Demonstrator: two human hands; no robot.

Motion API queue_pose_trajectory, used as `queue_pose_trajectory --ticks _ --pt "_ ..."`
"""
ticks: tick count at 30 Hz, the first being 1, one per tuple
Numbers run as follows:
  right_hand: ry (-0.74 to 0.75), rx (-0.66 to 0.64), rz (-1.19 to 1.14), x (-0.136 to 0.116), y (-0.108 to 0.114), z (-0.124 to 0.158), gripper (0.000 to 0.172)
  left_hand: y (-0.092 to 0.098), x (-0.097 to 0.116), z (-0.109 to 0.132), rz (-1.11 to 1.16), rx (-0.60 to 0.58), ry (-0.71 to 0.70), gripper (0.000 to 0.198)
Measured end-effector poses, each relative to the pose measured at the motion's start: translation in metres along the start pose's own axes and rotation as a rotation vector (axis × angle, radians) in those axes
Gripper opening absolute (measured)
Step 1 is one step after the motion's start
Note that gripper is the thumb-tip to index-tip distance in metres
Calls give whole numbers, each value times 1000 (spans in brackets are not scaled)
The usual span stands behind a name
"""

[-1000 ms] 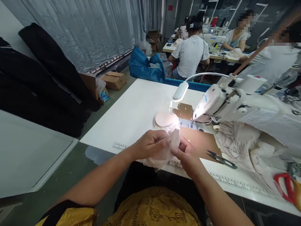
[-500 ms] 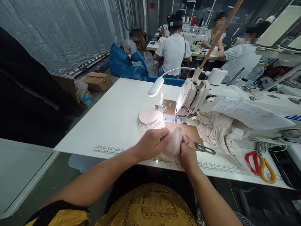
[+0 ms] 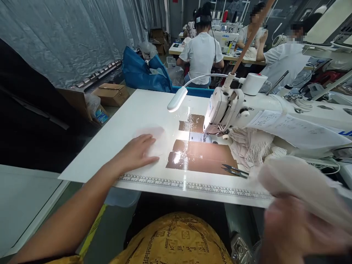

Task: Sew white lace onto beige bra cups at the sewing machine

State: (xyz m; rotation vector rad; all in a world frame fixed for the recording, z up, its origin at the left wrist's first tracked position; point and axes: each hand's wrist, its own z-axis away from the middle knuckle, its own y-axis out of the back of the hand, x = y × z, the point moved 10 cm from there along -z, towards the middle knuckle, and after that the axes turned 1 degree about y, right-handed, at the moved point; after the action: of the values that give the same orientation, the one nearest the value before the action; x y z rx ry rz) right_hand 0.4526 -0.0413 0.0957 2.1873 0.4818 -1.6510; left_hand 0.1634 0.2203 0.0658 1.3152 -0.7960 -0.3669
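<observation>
Right hand swung away, fabric pale, blurred

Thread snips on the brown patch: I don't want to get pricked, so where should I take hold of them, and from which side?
Probably grip the thread snips at their right-hand, joined end, pinching across the two arms from above. They lie flat on the brown patch with both pointed tips spread toward the left, so coming from the right keeps fingers off the points.
</observation>
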Motion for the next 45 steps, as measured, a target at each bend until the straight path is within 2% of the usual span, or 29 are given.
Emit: queue_pose_trajectory --ticks 2,3,4,5,6,7,8,10,12,13,14,15,16,18,19,20,21,22,23,25,26,27,31,34,36,38,40,42,45 --pt "-32 -275 -3 6 -52 14 29 7 32 6 151 -1 -100 87" --pt "-49 -463 -19 8 -83 26 23 4 59 9 273 -66 -212 91" --pt "-75 -740 -51 9 -118 46 18 -1 86 13 418 -171 -331 91" --pt "-70 -893 -80 6 -137 60 15 -7 109 18 551 -289 -421 86" --pt "-40 -983 -93 2 -147 67 12 -12 125 23 654 -391 -473 77" --pt "13 -987 -87 -3 -149 66 9 -16 131 23 717 -437 -475 64" --pt "84 -902 -65 -9 -141 57 5 -18 127 20 736 -415 -428 51" --pt "217 -660 -8 -19 -115 33 7 -15 97 10 668 -207 -232 30" --pt "255 -437 52 -19 -90 15 10 -8 61 10 604 22 -24 19" --pt "236 -372 87 -15 -83 10 8 -11 52 14 645 63 43 19" --pt "196 -359 120 -9 -83 7 6 -18 51 17 749 38 69 22" --pt "139 -412 133 -1 -90 8 3 -29 60 20 905 -54 49 26" --pt "66 -520 109 8 -104 12 4 -40 77 25 1083 -188 -9 33" --pt "-131 -814 -51 25 -136 34 10 -53 119 39 1363 -477 -162 61" --pt "-243 -943 -158 30 -149 48 13 -55 135 46 1437 -585 -221 78" --pt "-345 -1029 -253 33 -158 60 14 -56 145 50 1475 -653 -256 92" --pt "-428 -1073 -326 36 -162 68 15 -56 149 52 1489 -673 -266 99" --pt "-485 -1090 -374 37 -164 74 16 -55 146 50 1487 -635 -249 100" --pt "-517 -1094 -406 37 -164 77 16 -52 137 46 1465 -549 -211 98" --pt "-545 -1081 -448 36 -163 81 17 -46 109 35 1356 -293 -93 92" --pt "-553 -1061 -462 36 -162 81 18 -43 97 32 1296 -204 -41 87" --pt "-556 -1029 -470 37 -161 80 20 -44 91 31 1261 -176 -10 80" --pt "-512 -797 -462 47 -149 65 34 -66 95 37 1366 -350 36 36" --pt "-425 -701 -424 53 -140 54 28 -77 78 40 1441 -269 235 23" --pt "-366 -726 -361 56 -138 53 20 -83 68 44 1495 -211 356 17" --pt "-341 -790 -336 57 -141 56 25 -86 66 45 1560 -158 427 13" --pt "-323 -865 -365 52 -145 61 32 -84 69 44 1618 -103 444 15" --pt "-279 -921 -369 42 -148 65 29 -81 75 42 1654 -66 437 19" --pt "-207 -879 -254 32 -145 62 22 -74 79 39 1746 25 431 22"
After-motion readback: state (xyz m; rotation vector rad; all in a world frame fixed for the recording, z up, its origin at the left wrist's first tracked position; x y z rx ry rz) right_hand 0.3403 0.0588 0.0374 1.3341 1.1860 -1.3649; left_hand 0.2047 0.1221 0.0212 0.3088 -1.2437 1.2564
